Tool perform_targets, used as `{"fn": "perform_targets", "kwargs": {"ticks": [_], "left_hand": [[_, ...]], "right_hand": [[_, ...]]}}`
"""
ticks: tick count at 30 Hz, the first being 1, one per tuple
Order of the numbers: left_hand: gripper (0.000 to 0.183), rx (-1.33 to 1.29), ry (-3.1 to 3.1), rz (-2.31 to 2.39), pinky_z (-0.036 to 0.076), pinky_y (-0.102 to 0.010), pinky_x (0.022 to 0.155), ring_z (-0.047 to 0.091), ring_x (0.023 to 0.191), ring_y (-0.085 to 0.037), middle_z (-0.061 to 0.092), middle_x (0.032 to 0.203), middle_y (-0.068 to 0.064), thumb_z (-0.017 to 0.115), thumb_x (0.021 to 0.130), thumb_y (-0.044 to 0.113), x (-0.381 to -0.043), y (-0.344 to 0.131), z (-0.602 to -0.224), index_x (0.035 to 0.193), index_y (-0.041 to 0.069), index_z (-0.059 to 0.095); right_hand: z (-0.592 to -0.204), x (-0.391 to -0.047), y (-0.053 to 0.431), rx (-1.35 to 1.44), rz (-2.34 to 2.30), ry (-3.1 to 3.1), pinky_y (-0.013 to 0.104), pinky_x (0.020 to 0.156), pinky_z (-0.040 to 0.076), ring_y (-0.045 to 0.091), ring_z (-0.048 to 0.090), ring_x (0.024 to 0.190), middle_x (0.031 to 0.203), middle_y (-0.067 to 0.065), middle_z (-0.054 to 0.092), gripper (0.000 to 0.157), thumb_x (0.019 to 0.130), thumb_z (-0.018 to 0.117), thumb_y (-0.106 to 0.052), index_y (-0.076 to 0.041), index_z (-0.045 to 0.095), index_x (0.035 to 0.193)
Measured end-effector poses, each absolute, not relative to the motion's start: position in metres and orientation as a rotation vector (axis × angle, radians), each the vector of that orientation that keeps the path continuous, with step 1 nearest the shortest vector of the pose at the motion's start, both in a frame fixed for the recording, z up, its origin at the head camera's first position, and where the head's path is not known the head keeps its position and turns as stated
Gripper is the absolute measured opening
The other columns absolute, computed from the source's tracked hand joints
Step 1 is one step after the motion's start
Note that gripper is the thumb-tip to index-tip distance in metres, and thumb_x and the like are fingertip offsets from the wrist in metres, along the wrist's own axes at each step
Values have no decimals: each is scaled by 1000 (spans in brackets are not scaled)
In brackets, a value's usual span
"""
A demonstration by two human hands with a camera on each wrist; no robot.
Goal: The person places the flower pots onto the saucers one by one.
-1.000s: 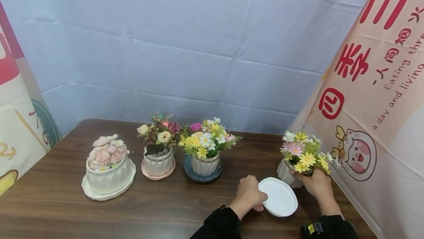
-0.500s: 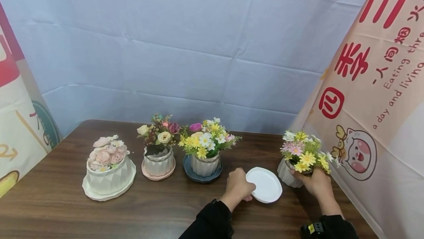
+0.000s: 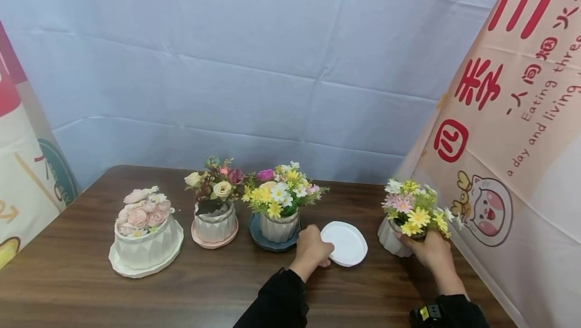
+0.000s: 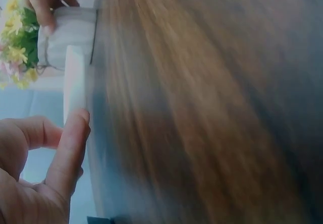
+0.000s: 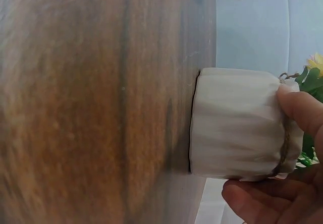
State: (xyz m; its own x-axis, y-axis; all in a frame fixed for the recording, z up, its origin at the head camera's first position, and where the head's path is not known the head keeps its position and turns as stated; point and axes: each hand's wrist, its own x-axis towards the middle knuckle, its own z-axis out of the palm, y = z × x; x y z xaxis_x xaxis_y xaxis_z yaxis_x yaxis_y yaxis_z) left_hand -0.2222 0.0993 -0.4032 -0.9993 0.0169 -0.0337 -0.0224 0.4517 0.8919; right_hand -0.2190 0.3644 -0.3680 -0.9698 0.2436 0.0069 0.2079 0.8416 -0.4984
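My left hand (image 3: 310, 251) pinches the left edge of a small white saucer (image 3: 347, 243), thumb on one face and fingers on the other. In the left wrist view the saucer (image 4: 74, 82) appears edge-on, close over the tabletop. On the right, my right hand (image 3: 433, 255) grips the upper rim of a white fluted flowerpot (image 3: 391, 239) filled with yellow, pink and white artificial flowers (image 3: 410, 212). Twine circles that pot (image 5: 237, 123) near its rim in the right wrist view, and its base is at the wooden table. A gap of table separates saucer and pot.
Just left of my left hand stands a flowerpot (image 3: 279, 227) on a blue saucer (image 3: 260, 239). Farther left are a rose pot (image 3: 215, 224) on a pink saucer (image 3: 206, 243) and a wide white pot (image 3: 145, 250) on a white saucer (image 3: 119, 266). Cloth drapes (image 3: 481, 141) border the table.
My left hand has carried the white saucer left and toward the back, away from the right-hand pot and nearer the blue saucer. My right hand keeps its grip on the flowerpot in place.
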Motion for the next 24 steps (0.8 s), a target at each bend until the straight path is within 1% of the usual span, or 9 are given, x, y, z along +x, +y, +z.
{"fn": "perform_targets", "kwargs": {"ticks": [7, 17, 21, 24], "left_hand": [[12, -27, 2650, 1579, 44, -23, 33, 54, 33, -14, 50, 37, -2, 66, 77, 1, -226, 96, -406, 83, -7, 59], [6, -12, 2616, 1585, 46, -24, 36, 57, 36, -17, 53, 41, -6, 64, 78, -3, -224, 92, -408, 78, -4, 58], [6, -11, 2598, 1591, 47, -25, 37, 57, 37, -16, 53, 41, -6, 63, 78, -4, -224, 92, -408, 78, -5, 57], [6, -10, 2588, 1596, 47, -25, 37, 56, 36, -16, 52, 41, -5, 63, 78, -4, -225, 92, -410, 79, -5, 58]], "right_hand": [[-366, -221, 364, -374, 790, -2964, 65, 90, 29, 62, 26, 115, 131, 44, 26, 105, 80, 60, -59, 17, 17, 138], [-369, -223, 366, -338, 743, -2945, 65, 92, 26, 58, 32, 114, 129, 43, 32, 101, 81, 62, -56, 21, 24, 134], [-369, -224, 364, -306, 733, -2936, 63, 88, 33, 57, 38, 110, 126, 43, 35, 98, 81, 63, -53, 21, 26, 132], [-371, -225, 360, -325, 761, -2921, 60, 84, 38, 56, 42, 106, 123, 43, 38, 98, 79, 65, -55, 21, 30, 130]]}}
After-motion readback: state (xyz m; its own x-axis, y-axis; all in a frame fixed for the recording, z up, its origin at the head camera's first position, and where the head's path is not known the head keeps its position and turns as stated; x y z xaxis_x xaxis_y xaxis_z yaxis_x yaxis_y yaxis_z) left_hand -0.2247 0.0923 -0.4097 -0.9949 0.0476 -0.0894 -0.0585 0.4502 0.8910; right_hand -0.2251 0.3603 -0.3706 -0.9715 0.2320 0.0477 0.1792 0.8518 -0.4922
